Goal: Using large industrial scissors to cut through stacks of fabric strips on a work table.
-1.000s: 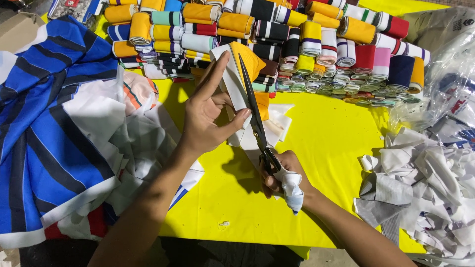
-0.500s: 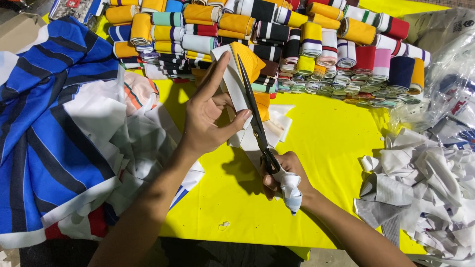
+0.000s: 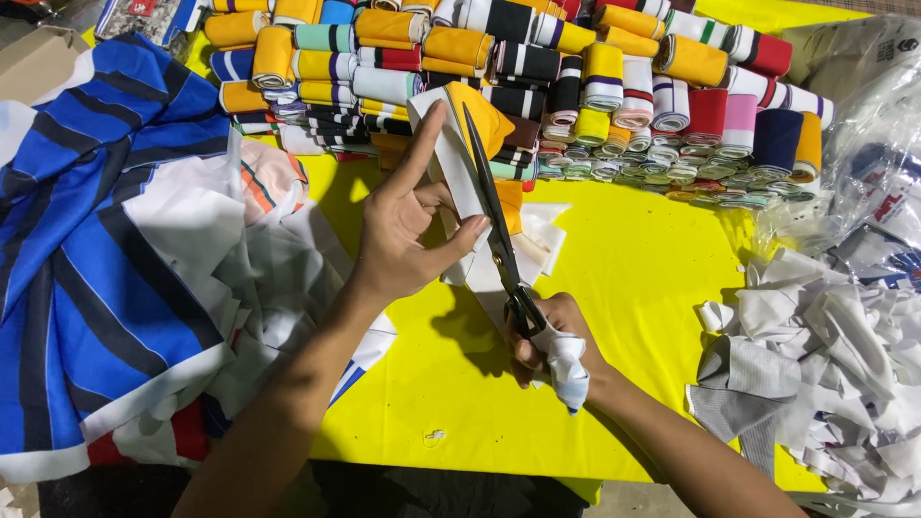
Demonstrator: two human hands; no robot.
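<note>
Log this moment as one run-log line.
left hand: holds white fabric strip | right hand: grips scissors, blades along strip | surface: yellow table | behind: folded fabric rolls

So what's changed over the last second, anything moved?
Nothing visibly changed. The left hand holds the white fabric strip upright as before, and the right hand keeps its grip on the scissors, blades against the strip. The piles around them lie as they were.

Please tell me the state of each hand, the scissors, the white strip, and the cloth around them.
left hand: holds the white strip upright, fingers spread.
right hand: grips the scissors' handles, a rag around them.
scissors: blades against the strip; open or shut unclear.
white strip: pulled straight.
fabric rolls: rolled, stacked.
white scraps: loose pile.
striped blue cloth: spread, crumpled.
</note>
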